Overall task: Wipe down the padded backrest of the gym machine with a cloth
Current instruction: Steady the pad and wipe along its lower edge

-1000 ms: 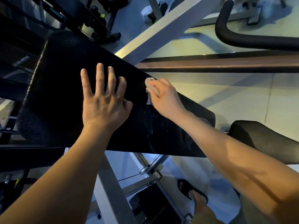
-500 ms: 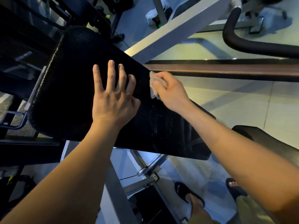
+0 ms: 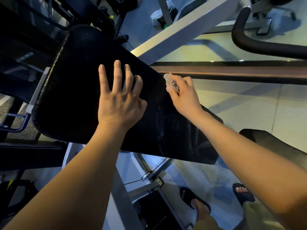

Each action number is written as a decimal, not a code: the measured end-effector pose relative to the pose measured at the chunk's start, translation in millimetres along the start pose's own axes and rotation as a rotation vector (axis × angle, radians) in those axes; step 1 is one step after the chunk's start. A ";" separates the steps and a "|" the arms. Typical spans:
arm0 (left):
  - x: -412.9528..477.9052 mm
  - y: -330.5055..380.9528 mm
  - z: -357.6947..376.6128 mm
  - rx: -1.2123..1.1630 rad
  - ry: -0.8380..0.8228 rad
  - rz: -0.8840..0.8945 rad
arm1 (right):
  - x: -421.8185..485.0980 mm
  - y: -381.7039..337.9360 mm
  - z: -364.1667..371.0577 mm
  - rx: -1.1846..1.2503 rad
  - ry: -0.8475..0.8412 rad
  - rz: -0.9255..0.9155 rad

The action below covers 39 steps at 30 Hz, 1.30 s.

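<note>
The black padded backrest (image 3: pixel 74 100) slants across the middle of the view, from upper left down to lower right. My left hand (image 3: pixel 118 100) lies flat on its centre with the fingers spread and straight. My right hand (image 3: pixel 184 95) grips a small pale cloth (image 3: pixel 171 83), bunched up, and holds it against the backrest's far right edge. Faint wet streaks (image 3: pixel 167 123) show on the pad below my right wrist.
A black seat pad (image 3: pixel 272 143) sits at the right. A white frame beam (image 3: pixel 181 29) and a brown rail (image 3: pixel 232 71) run behind the backrest, and a curved black handle (image 3: pixel 259 45) is at upper right. My sandalled feet (image 3: pixel 194 199) stand on the tiled floor below.
My right hand and the cloth have slid to the backrest's far right edge. My left hand stays flat on the pad. The view has shifted a little.
</note>
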State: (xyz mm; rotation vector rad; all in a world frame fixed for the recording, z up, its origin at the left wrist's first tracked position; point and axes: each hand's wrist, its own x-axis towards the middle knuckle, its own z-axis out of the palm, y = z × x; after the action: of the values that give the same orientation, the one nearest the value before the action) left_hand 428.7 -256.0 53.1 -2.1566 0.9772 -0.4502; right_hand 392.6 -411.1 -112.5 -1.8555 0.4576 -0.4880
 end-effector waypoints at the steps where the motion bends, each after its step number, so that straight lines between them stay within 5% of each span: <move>1: -0.1 0.0 -0.2 0.004 0.001 -0.001 | 5.1 0.9 -0.3 -0.023 0.021 -0.018; 9: 1.2 -0.1 1.8 0.000 0.005 0.000 | -6.0 -16.1 16.2 -0.074 0.178 -0.119; 15: 1.1 0.8 0.9 0.004 -0.011 -0.004 | -61.0 -17.9 16.6 -0.137 -0.113 -0.529; 22: 1.5 0.3 0.4 -0.026 0.014 -0.010 | -9.4 -33.7 18.4 -0.064 0.215 -0.196; 27: 0.6 0.8 3.4 -0.029 0.017 0.001 | -87.9 -28.7 21.6 -0.089 -0.144 -0.554; 29: 0.5 1.5 3.9 -0.011 0.009 0.000 | -71.5 -23.5 12.2 -0.171 -0.161 -0.641; 34: 2.3 2.0 1.8 0.013 0.003 -0.011 | -27.7 -32.9 15.5 -0.147 0.203 -0.300; 39: 1.3 2.8 2.0 0.017 -0.009 -0.015 | -104.4 -38.9 29.4 -0.065 -0.022 -0.443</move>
State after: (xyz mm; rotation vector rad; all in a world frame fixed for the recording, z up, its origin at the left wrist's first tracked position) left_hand 429.2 -257.4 49.7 -2.1505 0.9504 -0.4541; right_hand 323.7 -320.2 -96.3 -2.0280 0.0416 -0.7546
